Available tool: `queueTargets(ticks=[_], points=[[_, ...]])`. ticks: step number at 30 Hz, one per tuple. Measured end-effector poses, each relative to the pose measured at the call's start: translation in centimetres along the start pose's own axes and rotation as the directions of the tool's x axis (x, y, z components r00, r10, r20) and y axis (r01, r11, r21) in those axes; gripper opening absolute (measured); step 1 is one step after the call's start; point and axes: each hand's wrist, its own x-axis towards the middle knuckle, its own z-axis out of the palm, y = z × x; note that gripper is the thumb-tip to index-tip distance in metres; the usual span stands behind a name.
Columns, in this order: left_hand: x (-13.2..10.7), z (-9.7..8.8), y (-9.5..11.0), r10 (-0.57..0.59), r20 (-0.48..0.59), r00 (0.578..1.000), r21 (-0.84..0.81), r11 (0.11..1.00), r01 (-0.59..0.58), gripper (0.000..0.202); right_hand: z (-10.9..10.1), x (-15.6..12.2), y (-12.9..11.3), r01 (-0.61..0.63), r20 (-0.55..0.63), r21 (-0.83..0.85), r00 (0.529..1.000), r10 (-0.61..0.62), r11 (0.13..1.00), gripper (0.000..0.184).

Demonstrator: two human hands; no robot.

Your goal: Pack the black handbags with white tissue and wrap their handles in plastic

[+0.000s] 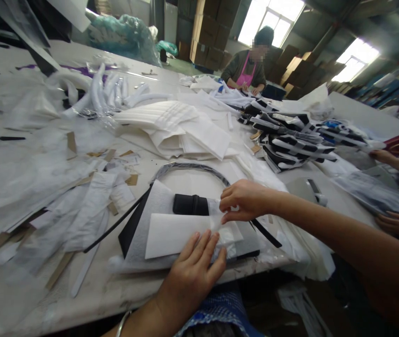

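A black handbag point(125, 239) lies flat at the table's front edge, mostly covered by a pale foam sheet point(138, 227). Its wrapped handle point(188, 166) arches away from me. On the bag's middle sits a black strap or buckle piece point(191, 204). My left hand point(199, 264), fingers stretched out, lies on a white foam strip point(171, 234) and clear film. My right hand point(243, 201) pinches with thumb and fingers at the clear plastic film point(216, 210) beside the black piece; exactly what is in the pinch is hard to see.
Foam and cardboard scraps point(90, 206) cover the left side. White foam sheets point(171, 126) and white tubes point(104, 93) lie behind the bag. Black-and-white pieces point(290, 135) are heaped at the right. A co-worker point(248, 65) works across the table; another person's hands point(385, 157) are at the right.
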Motion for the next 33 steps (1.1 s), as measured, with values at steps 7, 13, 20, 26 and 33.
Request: queueTargets(ticks=[7,13,20,26,33], points=[[0.2,0.2,0.1,-0.022,-0.042,0.999,-0.007,1.0,0.022,0.023,-0.1,2.8,0.8,-0.048,0.192,-0.139,0.979,0.074,0.989,0.028],[0.3,0.2,0.1,-0.02,-0.054,0.998,-0.009,1.0,0.019,0.023,0.1,4.5,1.6,-0.05,0.291,-0.235,0.949,0.119,0.971,0.038],[0.3,0.1,0.0,-0.021,-0.044,0.999,-0.017,1.0,0.02,0.025,0.0,6.2,2.3,-0.099,0.359,-0.258,0.914,0.191,0.961,0.046],[0.3,0.3,0.0,-0.023,-0.067,0.997,-0.016,1.0,0.022,0.023,-0.3,6.5,3.6,-0.178,0.313,-0.213,0.919,0.24,0.961,0.043],[0.4,0.3,0.0,-0.021,-0.087,0.996,0.003,1.0,0.022,0.019,0.6,6.8,8.1,-0.346,0.36,0.247,0.9,0.246,0.905,0.041]])
